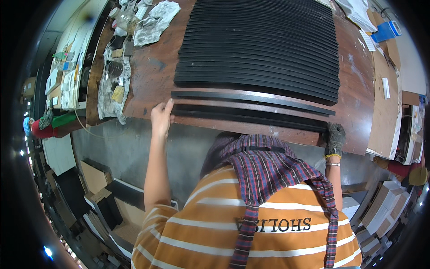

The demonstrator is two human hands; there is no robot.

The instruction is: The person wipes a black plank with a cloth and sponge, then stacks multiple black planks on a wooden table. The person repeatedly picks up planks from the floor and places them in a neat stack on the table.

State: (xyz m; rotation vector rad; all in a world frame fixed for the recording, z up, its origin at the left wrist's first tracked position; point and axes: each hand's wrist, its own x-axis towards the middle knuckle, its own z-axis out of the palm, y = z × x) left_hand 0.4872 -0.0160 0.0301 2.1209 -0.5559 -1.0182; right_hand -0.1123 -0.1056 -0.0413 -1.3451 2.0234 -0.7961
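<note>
A long black strip (251,118) lies along the near edge of a brown table, its two ends between my hands. My bare left hand (160,118) holds its left end, thumb up against it and the other fingers mostly out of sight. At the right end my right hand (335,138), in a dark knitted glove with a yellow cuff, is closed around the strip. Just beyond lies a second black strip (255,98), apart from both the first strip and the large block of black strips (260,49) packed side by side behind it.
On the brown table (150,87), a stained cloth (107,89) with small yellowish blocks lies at left, beside crumpled rags (156,22). Cardboard (386,107) and a blue container (386,31) are at right. Another person's red sleeve (43,129) shows at far left. Boards stand on the floor.
</note>
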